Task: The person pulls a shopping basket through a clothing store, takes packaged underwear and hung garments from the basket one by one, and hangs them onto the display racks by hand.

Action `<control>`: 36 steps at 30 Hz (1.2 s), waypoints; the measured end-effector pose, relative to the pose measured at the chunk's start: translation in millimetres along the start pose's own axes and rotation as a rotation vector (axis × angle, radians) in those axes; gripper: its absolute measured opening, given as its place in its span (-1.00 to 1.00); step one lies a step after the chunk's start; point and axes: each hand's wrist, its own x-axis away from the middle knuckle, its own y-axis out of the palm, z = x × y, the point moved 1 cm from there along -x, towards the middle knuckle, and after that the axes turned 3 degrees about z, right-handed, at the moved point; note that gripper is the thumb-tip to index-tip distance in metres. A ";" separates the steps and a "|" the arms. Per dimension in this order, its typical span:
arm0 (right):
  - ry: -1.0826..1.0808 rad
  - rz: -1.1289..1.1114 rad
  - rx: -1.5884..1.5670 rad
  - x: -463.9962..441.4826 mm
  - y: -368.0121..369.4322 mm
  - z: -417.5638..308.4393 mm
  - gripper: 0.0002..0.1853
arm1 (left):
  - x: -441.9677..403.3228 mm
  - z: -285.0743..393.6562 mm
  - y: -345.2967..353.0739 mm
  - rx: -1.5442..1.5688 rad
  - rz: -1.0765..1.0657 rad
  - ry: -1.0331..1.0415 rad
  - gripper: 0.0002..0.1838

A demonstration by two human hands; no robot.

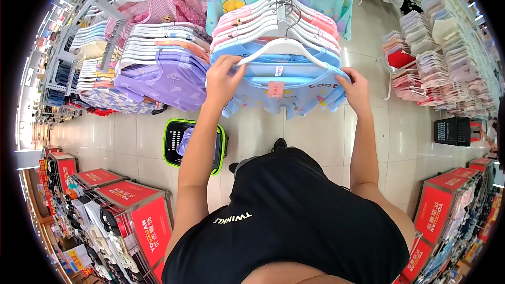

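Note:
A light blue printed top [310, 90] hangs at the front of a rack on a white hanger [284, 47], with a pink tag [275, 89] below its neckline. My left hand [225, 76] pinches the top's shoulder at the hanger's left end. At the other shoulder, my right hand [356, 88] grips the cloth with thumb and fingers. The hanger's hook meets the metal rail [281, 21]. Close behind are more blue tops, then pink tops [326, 23] and a mint green one [342, 5].
Purple tops [168, 80] hang on a rack to the left. A black basket with a green rim [167, 147] stands on the tiled floor, purple cloth [185, 141] inside. Red display boxes [150, 226] flank me on both sides. Another dark basket [452, 131] sits far right, below hanging garments [436, 68].

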 end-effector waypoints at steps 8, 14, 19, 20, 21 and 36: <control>0.003 -0.011 0.025 -6.3 3.9 3.9 -0.75 | -0.2 -6.8 5.1 -0.005 -0.010 -0.025 -0.83; 0.024 -0.031 0.011 -10.9 6.9 5.6 -0.75 | 2.4 -16.8 11.8 0.000 -0.019 -0.039 -0.83; 0.034 -0.032 -0.013 -14.1 10.7 8.8 -0.77 | 3.7 -19.6 15.9 -0.004 -0.002 -0.056 -0.84; 0.043 -0.041 -0.030 -14.9 11.9 10.0 -0.77 | 3.7 -20.3 16.6 -0.007 0.006 -0.062 -0.84; 0.045 -0.044 -0.030 -16.2 13.2 12.0 -0.77 | 3.4 -21.5 17.5 -0.008 0.006 -0.065 -0.84; -0.235 0.341 0.042 16.4 52.9 40.2 -0.78 | 75.1 -40.2 61.2 0.133 0.040 -0.476 -0.69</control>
